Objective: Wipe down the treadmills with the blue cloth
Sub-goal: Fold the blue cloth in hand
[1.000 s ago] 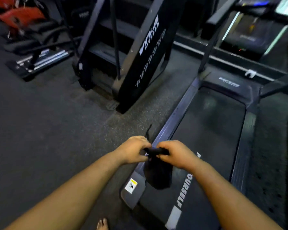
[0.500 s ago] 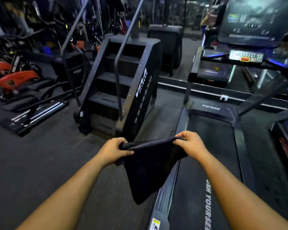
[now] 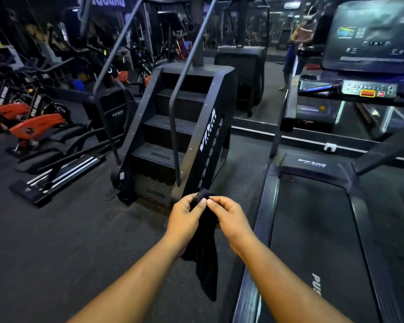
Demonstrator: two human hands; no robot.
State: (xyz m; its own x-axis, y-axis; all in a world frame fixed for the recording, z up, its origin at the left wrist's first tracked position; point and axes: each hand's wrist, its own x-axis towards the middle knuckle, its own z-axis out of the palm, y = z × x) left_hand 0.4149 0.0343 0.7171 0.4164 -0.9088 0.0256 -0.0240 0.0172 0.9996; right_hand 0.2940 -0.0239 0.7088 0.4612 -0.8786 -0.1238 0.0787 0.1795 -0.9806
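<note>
Left hand (image 3: 186, 217) and right hand (image 3: 229, 217) both pinch the dark cloth (image 3: 204, 252), hanging bunched between the forearms; treadmill (image 3: 313, 229) at 3 o'clock, stair climber (image 3: 184, 127) at 12

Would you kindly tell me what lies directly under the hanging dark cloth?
Under the bunched dark cloth, pinched by the left hand and right hand, lies dark speckled gym floor, beside the black treadmill's side rail. The floor right behind the cloth is hidden.

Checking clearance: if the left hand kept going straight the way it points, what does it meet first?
Probably the base of the stair climber, its lower right side panel, directly beyond the left hand, which grips the cloth. Depth is unclear; bare floor lies between.
</note>
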